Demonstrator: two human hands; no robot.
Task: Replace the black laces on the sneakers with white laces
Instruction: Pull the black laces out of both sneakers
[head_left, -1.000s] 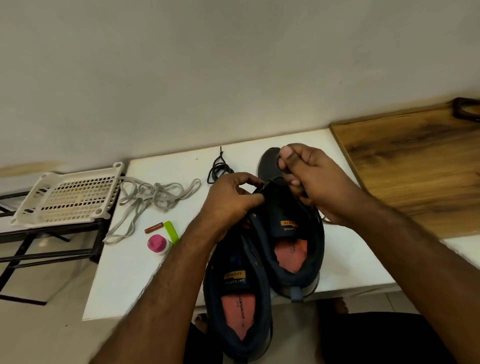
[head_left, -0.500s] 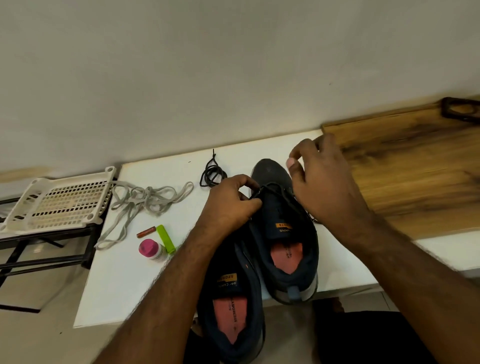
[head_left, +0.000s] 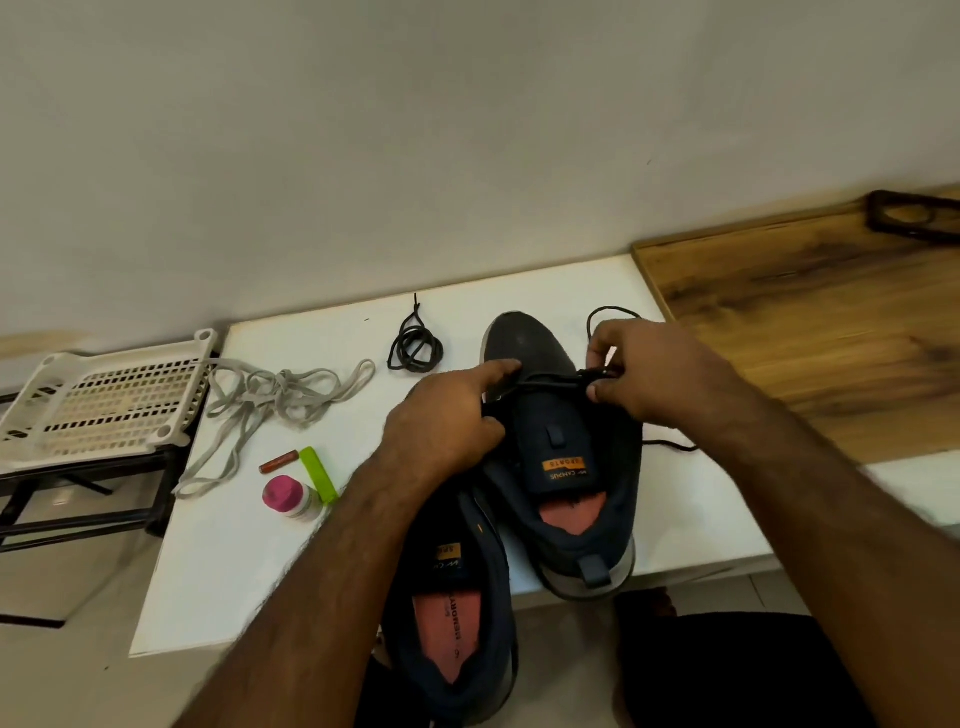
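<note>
Two dark navy sneakers with pink insoles lie on the white table (head_left: 208, 571). The right sneaker (head_left: 566, 467) points away from me, and a black lace (head_left: 550, 382) crosses its lowest eyelets. My right hand (head_left: 654, 374) pinches that lace at the shoe's right side. My left hand (head_left: 447, 421) grips the shoe's left edge, forefinger stretched toward the toe. The left sneaker (head_left: 457, 613) overhangs the near table edge, partly under my left forearm. A coiled black lace (head_left: 415, 348) lies behind the shoes. The pale white laces (head_left: 270, 400) sprawl at the left.
A white perforated plastic rack (head_left: 98, 405) sits on a black frame left of the table. A green bar (head_left: 318, 473), a small red cylinder (head_left: 278, 461) and a pink-capped bottle (head_left: 288, 496) lie near the laces. A wooden surface (head_left: 805, 322) adjoins on the right.
My right hand dropped from above the toe to the shoe's right side and now pulls the black lace taut across. A loop of lace shows behind it. My left forefinger has stretched out.
</note>
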